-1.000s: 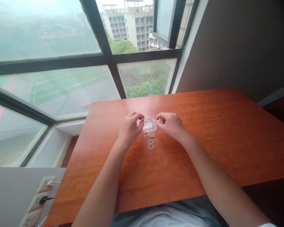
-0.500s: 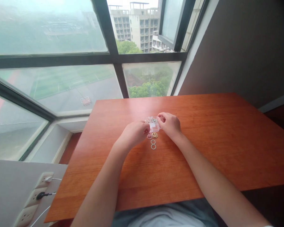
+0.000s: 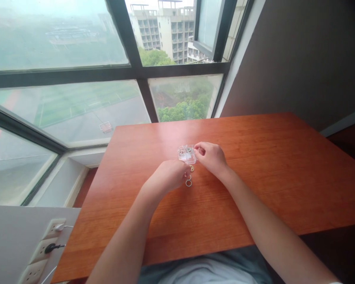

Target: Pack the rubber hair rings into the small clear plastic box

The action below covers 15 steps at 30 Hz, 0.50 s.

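Note:
A small clear plastic box (image 3: 189,160) sits on the table with several thin rings (image 3: 181,150) in its far compartments, like small hair ties. My right hand (image 3: 210,156) is at the box's right side, with thumb and fingers closed on its edge. Nearer to me, my left hand (image 3: 174,174) is low over the tabletop, its fingers pinched together above some loose rings. What lies between those fingertips is too small to make out. Beside them show a yellowish ring (image 3: 191,168) and a pale ring (image 3: 188,183); the pinkish rings are mostly hidden by the left hand.
The reddish-brown wooden table (image 3: 272,173) reaches to the windows (image 3: 183,96) at its far side. A wall (image 3: 301,59) rises at the right. Sockets with plugged-in cables (image 3: 49,248) are on the low wall at the left.
My left hand has moved from the box's left side toward me, onto the loose rings, uncovering the box's left part. My right hand stays at the box. The view has shifted slightly.

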### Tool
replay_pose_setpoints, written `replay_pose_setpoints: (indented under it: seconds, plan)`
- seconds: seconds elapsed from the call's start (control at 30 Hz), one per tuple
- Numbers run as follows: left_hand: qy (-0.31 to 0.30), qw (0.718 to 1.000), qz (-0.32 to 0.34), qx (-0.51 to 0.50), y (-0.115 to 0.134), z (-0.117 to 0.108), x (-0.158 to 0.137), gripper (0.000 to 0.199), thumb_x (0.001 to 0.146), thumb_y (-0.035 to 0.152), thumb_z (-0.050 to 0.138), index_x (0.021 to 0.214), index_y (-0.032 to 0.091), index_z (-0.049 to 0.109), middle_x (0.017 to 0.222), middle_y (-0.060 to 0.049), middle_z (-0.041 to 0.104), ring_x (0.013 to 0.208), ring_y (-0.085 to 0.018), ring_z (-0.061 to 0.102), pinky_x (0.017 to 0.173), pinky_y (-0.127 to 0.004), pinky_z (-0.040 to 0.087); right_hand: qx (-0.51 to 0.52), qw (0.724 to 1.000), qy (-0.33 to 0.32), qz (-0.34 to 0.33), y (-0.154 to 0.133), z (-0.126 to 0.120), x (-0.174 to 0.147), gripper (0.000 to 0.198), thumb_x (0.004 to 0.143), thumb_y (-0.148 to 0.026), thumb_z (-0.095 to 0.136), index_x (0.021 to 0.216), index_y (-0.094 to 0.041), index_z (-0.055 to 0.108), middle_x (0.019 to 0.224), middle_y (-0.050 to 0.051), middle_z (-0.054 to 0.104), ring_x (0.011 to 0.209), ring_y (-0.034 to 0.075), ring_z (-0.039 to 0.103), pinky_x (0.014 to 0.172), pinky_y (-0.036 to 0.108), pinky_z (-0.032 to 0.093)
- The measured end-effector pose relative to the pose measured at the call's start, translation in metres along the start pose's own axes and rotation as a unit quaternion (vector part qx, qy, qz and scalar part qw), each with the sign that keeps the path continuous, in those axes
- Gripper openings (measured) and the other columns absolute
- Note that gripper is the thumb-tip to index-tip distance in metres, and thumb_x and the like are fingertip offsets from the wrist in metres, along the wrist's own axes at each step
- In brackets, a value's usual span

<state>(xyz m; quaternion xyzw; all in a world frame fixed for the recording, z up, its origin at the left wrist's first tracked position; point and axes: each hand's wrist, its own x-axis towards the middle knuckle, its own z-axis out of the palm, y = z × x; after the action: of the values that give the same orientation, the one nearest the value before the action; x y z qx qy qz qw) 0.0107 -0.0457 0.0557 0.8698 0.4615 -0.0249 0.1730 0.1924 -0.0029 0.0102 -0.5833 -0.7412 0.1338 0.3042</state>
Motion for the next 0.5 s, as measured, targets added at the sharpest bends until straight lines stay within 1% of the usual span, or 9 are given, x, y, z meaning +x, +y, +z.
replay_pose_setpoints:
  seconds: [0.1,0.2,0.3,0.5]
  plan:
    - [0.001,1.000,0.000,-0.008,0.0007,0.0042,0.0010,0.020,0.075,0.011,0.051,0.076,0.023,0.068,0.078,-0.002,0.069,0.067,-0.016,0.059,0.058,-0.024,0.037,0.004,1.000,-0.010,-0.003,-0.0019,-0.0029,-0.0001,0.011,0.080,-0.025,0.058,0.083,-0.022,0.069,0.066,-0.002,0.064,0.065,0.013,0.056,0.063,0.023,0.036]
    - [-0.005,1.000,-0.001,-0.003,0.0012,0.0065,0.0026,0.021,0.075,0.009,0.050,0.069,0.021,0.066,0.073,-0.003,0.068,0.063,-0.016,0.057,0.056,-0.025,0.036,0.003,1.000,-0.020,-0.004,-0.0027,-0.0044,0.0001,0.012,0.081,-0.024,0.057,0.083,-0.022,0.069,0.066,-0.002,0.064,0.067,0.014,0.057,0.064,0.023,0.037]
    - [0.005,1.000,0.003,0.001,0.0022,0.0077,0.0041,0.019,0.075,0.009,0.050,0.067,0.020,0.064,0.071,-0.004,0.067,0.060,-0.016,0.056,0.055,-0.025,0.035,-0.004,1.000,-0.028,-0.002,-0.0029,-0.0052,0.0003,0.012,0.080,-0.023,0.058,0.084,-0.023,0.070,0.068,-0.001,0.066,0.068,0.014,0.058,0.065,0.023,0.037]
    - [0.011,1.000,0.017,-0.008,0.0013,0.0112,0.0048,0.017,0.074,0.009,0.053,0.065,0.019,0.063,0.070,-0.004,0.066,0.059,-0.016,0.055,0.054,-0.025,0.034,-0.021,0.999,-0.046,-0.007,-0.0049,-0.0079,-0.0001,0.013,0.080,-0.023,0.057,0.083,-0.023,0.070,0.072,-0.001,0.068,0.067,0.014,0.057,0.061,0.024,0.034]
